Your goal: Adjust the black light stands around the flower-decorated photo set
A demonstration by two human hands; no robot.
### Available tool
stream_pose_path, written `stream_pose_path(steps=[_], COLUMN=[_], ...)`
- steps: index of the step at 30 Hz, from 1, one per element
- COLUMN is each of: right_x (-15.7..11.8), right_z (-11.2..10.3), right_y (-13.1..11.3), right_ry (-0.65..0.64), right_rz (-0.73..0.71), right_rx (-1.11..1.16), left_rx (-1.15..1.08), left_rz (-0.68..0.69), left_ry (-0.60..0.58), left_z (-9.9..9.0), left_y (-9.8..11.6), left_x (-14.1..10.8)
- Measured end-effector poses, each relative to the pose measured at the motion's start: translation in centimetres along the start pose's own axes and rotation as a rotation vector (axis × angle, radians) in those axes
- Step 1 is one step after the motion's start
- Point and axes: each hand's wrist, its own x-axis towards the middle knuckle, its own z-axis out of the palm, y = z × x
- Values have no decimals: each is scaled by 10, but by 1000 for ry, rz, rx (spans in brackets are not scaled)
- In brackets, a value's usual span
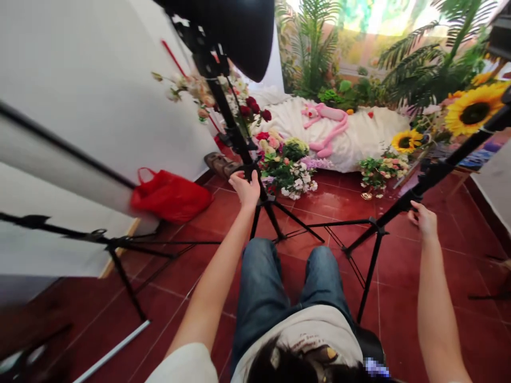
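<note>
Stands crowd the space before a seated person: the centre stand [230, 114], under a black lamp head [243, 37], rises ahead, while the right stand [459, 151] slants across the other side. The left hand [246, 189] has its fingers closed about the centre stand, low on the pole. The right hand [423, 219] is at the lower part of the right stand, its fingers curled; whether they grip it or only touch it cannot be told. Tripod legs spread near the person's knees, and another black stand [72, 231] reaches in from the left.

Behind the centre stand, a mixed bouquet [293, 165] sits low, with dark red roses [249, 106] above it. A pink plush toy [331, 114] lies on rumpled white cloth [367, 138], palm fronds rising behind. A large sunflower [475, 113] shows beyond the right stand.

The floor [399, 298] is dark red tile, a pale rod [114, 351] lying on it at lower left; a white wall [99, 80] runs along the left.

A red bag [171, 194] slumps near that wall, its contents hidden.
</note>
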Motion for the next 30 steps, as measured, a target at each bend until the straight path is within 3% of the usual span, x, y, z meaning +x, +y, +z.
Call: stream_pose_path(steps=[2, 4, 5, 7, 10, 13, 18, 21, 25, 30], right_x=[-6, -16, -22, -34, -44, -45, -47, -51, -50, -41], right_z=[15, 36, 49, 79, 135, 202, 324, 390, 453, 493], right_y=[5, 10, 12, 16, 19, 15, -12, -35, -62, -78], right_ry=[221, 459, 528, 537, 346, 75, -374, -565, -585, -561], right_rz=[-43, -68, -65, -37, 47, 106, 7, 11, 53, 127], right_rx=[113, 206, 241, 298, 352, 324, 111, 17, -58, -138], left_rx=[11, -9, -12, 23, 146, 247, 365, 383, 421, 422], left_rz=[23, 48, 50, 5, -77, -51, -10, -12, -9, 20], left_ry=[20, -79, -131, -191, -192, -221, -267, -280, -285, -280], left_z=[-6, -5, -2, 4, 10, 7, -3, -6, -7, -7], left_y=[3, 10, 14, 20, 26, 28, 35, 38, 38, 34], left_x=[21, 36, 41, 46, 45, 41, 36, 36, 34, 34])
